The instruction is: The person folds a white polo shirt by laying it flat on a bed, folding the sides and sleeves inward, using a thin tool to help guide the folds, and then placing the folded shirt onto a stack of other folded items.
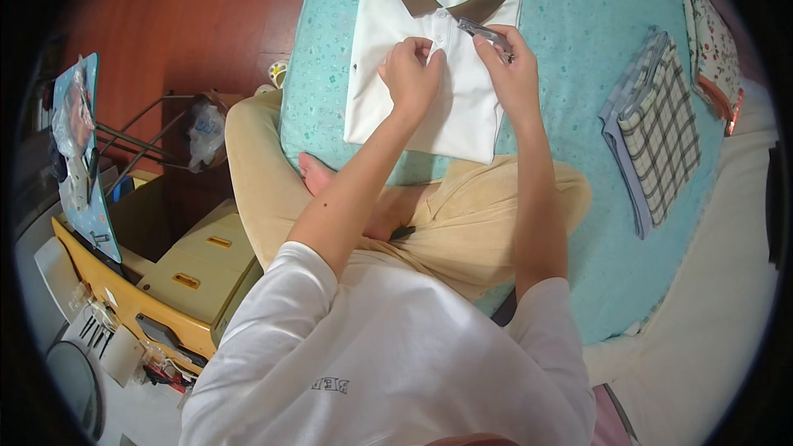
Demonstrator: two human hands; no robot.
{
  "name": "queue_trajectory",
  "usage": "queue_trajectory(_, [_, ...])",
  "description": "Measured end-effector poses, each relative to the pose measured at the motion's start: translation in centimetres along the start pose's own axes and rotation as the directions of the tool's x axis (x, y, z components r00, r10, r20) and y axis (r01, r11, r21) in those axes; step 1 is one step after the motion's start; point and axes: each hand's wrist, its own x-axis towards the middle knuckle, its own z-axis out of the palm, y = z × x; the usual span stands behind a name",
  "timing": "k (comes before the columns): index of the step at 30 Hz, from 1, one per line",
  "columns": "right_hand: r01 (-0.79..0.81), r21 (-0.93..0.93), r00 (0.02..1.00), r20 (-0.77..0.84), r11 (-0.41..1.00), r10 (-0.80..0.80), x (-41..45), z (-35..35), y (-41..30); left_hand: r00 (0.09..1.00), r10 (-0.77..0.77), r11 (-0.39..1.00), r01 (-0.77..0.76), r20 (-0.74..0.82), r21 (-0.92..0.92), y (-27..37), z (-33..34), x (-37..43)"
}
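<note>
A white polo shirt (396, 18) with a brown collar (477, 6) is folded flat on the teal bed sheet (570, 62). My left hand (414, 71) is over the button placket, thumb and fingertips close together at the cloth; whether they pinch fabric or a thread is too small to tell. In my right hand (511, 68), between thumb and fingers, is a metal nail clipper (474, 30), its end pointing towards the collar just right of the placket. A small dark mark shows on the shirt's left side.
Folded plaid and lavender clothes (663, 130) lie at the right, near a floral fabric item (712, 43). My crossed legs (260, 167) border the shirt's near edge. To the left are cream drawers (204, 248), a small blue table board (87, 198) and a plastic bag (205, 133).
</note>
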Motion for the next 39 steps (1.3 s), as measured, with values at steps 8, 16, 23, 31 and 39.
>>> queue_trajectory(8, [0.392,-0.525,0.916,0.148,0.756,-0.373,0.5,-0.5,1.4,0.983,-0.18,0.969,0.183,0.036,-0.167,0.9,0.6,0.5])
queue_trajectory(16, [0.517,-0.624,0.843,0.252,0.586,-0.475,0.2,-1.0,1.7,0.968,-0.222,0.87,0.25,0.114,-0.424,1.6,0.2,-0.1])
queue_trajectory(23, [0.525,-0.619,0.843,0.285,0.584,-0.456,0.3,-1.0,1.5,0.965,-0.215,0.823,0.261,0.15,-0.504,1.8,-0.2,-0.2])
queue_trajectory(31, [0.536,-0.609,0.836,0.285,0.584,-0.469,0.4,-0.7,1.2,0.97,-0.196,0.825,0.243,0.144,-0.511,1.1,0.0,-0.2])
queue_trajectory(39, [0.526,-0.634,0.844,0.307,0.567,-0.439,0.3,-0.9,0.8,0.97,-0.185,0.826,0.24,0.157,-0.51,1.1,0.0,-0.3])
